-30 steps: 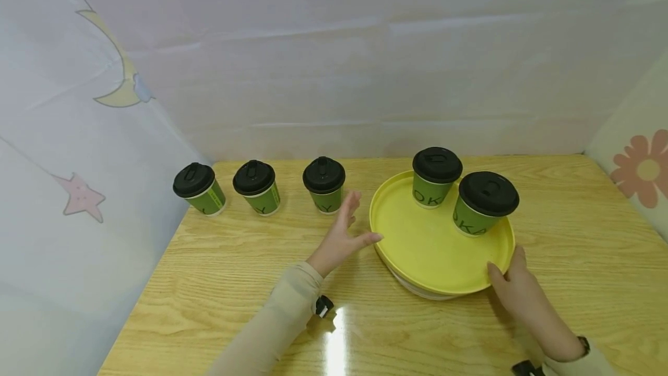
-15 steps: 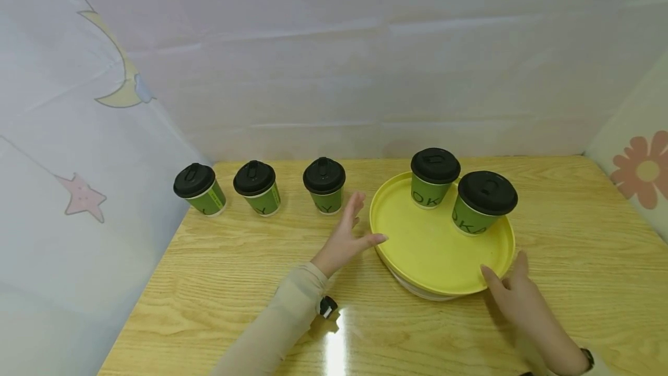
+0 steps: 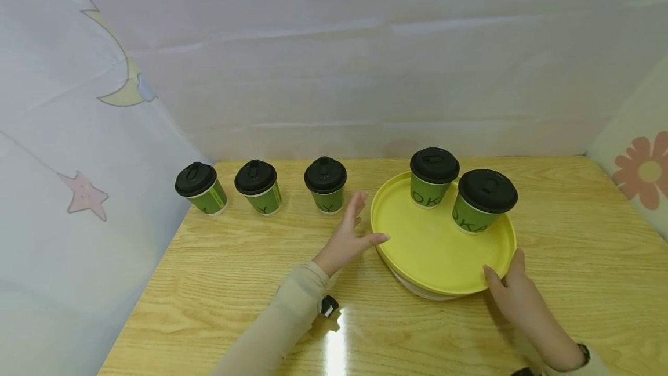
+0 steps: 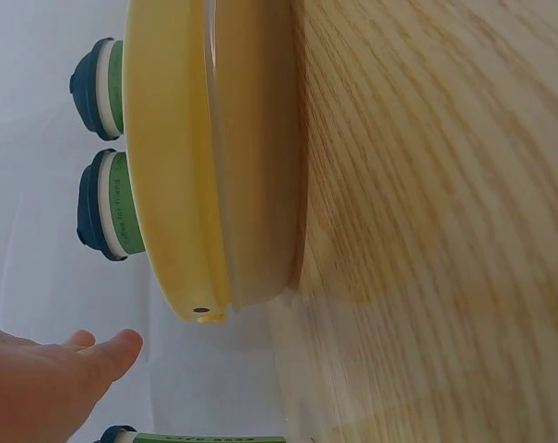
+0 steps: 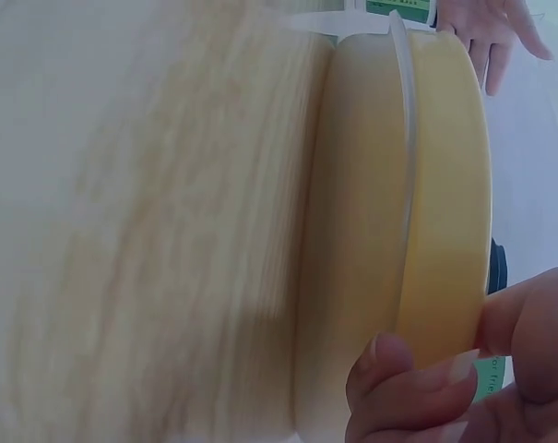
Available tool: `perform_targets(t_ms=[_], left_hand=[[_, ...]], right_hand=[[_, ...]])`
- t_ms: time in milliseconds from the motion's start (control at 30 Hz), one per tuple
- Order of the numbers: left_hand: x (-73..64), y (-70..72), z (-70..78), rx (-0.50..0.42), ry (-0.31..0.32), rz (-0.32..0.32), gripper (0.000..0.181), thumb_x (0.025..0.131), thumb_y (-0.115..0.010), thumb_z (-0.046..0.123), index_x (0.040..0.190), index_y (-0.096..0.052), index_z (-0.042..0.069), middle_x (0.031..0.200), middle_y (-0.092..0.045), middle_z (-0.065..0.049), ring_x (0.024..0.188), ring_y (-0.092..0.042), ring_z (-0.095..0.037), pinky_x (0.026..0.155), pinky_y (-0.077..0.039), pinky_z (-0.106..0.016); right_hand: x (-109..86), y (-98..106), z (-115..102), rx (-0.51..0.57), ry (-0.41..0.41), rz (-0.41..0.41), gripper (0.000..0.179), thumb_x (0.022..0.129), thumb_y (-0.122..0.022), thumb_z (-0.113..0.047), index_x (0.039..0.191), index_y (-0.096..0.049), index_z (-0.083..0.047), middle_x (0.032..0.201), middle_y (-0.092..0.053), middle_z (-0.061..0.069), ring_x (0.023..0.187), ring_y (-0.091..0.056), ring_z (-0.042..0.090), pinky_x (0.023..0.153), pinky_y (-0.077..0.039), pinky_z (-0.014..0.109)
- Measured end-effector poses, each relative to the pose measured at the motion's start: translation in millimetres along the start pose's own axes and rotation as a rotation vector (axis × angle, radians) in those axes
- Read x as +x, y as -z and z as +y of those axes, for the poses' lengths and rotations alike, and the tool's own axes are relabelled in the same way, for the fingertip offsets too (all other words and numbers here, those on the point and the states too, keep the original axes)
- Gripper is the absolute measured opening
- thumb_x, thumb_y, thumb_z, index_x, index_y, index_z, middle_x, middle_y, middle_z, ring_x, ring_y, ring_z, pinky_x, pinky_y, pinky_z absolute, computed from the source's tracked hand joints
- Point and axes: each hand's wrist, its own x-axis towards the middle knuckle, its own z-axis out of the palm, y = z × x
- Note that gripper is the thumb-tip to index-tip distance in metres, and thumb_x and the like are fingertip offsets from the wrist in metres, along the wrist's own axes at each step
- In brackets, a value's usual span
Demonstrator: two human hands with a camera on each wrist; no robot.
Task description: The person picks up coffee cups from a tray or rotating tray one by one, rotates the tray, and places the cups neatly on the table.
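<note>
A round yellow tray [image 3: 423, 248] with a raised rim sits on a pale round base [image 4: 260, 166] on the wooden table. On its far right part stand two green paper cups with black lids, a back cup [image 3: 431, 187] and a front cup [image 3: 476, 213]. My right hand [image 3: 516, 295] pinches the tray's near right rim, thumb over the edge and curled fingers [image 5: 412, 397] against the outer side. Beside the left rim, my left hand [image 3: 344, 245] is spread, its thumb near or over the edge; it grips nothing.
Three more lidded green cups stand in a row at the back left: a left cup [image 3: 200, 190], a middle cup [image 3: 259, 187] and a right cup [image 3: 326, 184], which is just behind my left hand. Fabric walls [image 3: 334, 74] enclose the table's back and sides.
My right hand loosened from the rim half a second ago, fingers apart, and now holds it again. My left hand shifted slightly right. The cups on the tray moved a little left.
</note>
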Motion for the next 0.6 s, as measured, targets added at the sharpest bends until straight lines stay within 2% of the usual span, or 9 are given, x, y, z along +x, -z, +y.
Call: perform_targets(t_ms=[100, 133, 267, 400, 500, 600], left_hand=[[0.0, -0.1, -1.3, 0.001, 0.002, -0.004, 0.118, 0.078, -0.066, 0.067, 0.156, 0.001, 0.008, 0.161, -0.009, -0.013, 0.147, -0.013, -0.024, 0.117, -0.020, -0.043], [0.1, 0.0, -2.0, 0.001, 0.000, -0.005, 0.118, 0.079, -0.066, 0.066, 0.156, 0.001, 0.008, 0.161, -0.009, -0.013, 0.147, -0.013, -0.024, 0.117, -0.020, -0.043], [-0.3, 0.0, -2.8, 0.003, -0.006, -0.010, 0.117, 0.079, -0.066, 0.065, 0.156, 0.002, 0.008, 0.161, -0.009, -0.013, 0.147, -0.013, -0.024, 0.117, -0.020, -0.043], [-0.8, -0.4, -1.9, 0.002, 0.000, -0.006, 0.117, 0.079, -0.066, 0.066, 0.156, 0.001, 0.009, 0.161, -0.010, -0.011, 0.147, -0.013, -0.024, 0.117, -0.020, -0.042], [-0.4, -0.8, -1.3, 0.002, 0.006, -0.003, 0.118, 0.078, -0.067, 0.065, 0.156, 0.001, 0.009, 0.161, -0.011, -0.009, 0.147, -0.013, -0.023, 0.117, -0.021, -0.040], [-0.1, -0.8, -0.6, 0.004, 0.004, -0.003, 0.118, 0.079, -0.067, 0.065, 0.156, 0.002, 0.009, 0.161, -0.011, -0.009, 0.147, -0.013, -0.023, 0.117, -0.021, -0.040]], right_hand=[[0.7, 0.6, 2.4, 0.000, 0.004, 0.002, 0.080, 0.106, -0.030, -0.024, 0.130, 0.029, 0.024, 0.127, -0.015, 0.061, 0.116, -0.033, 0.067, 0.092, -0.040, 0.068], [0.9, 0.6, 2.9, -0.004, 0.014, 0.009, 0.079, 0.106, -0.031, -0.023, 0.130, 0.029, 0.025, 0.128, -0.006, 0.060, 0.120, -0.024, 0.067, 0.094, -0.034, 0.071], [1.4, 2.0, 4.7, -0.004, 0.008, 0.006, 0.080, 0.106, -0.030, -0.025, 0.131, 0.029, 0.023, 0.128, -0.009, 0.060, 0.120, -0.025, 0.067, 0.094, -0.034, 0.071], [0.5, 3.5, 5.5, 0.019, 0.010, -0.012, 0.082, 0.107, -0.028, -0.030, 0.130, 0.031, 0.023, 0.132, 0.007, 0.057, 0.121, -0.018, 0.070, 0.096, -0.028, 0.074], [-1.5, 1.8, 5.2, 0.023, 0.034, -0.003, 0.083, 0.107, -0.031, -0.029, 0.132, 0.028, 0.023, 0.134, 0.003, 0.058, 0.119, -0.022, 0.070, 0.094, -0.031, 0.073], [-2.9, -0.5, 4.1, 0.010, 0.039, 0.001, 0.083, 0.107, -0.033, -0.027, 0.133, 0.027, 0.023, 0.130, -0.012, 0.060, 0.117, -0.029, 0.069, 0.088, -0.039, 0.071]])
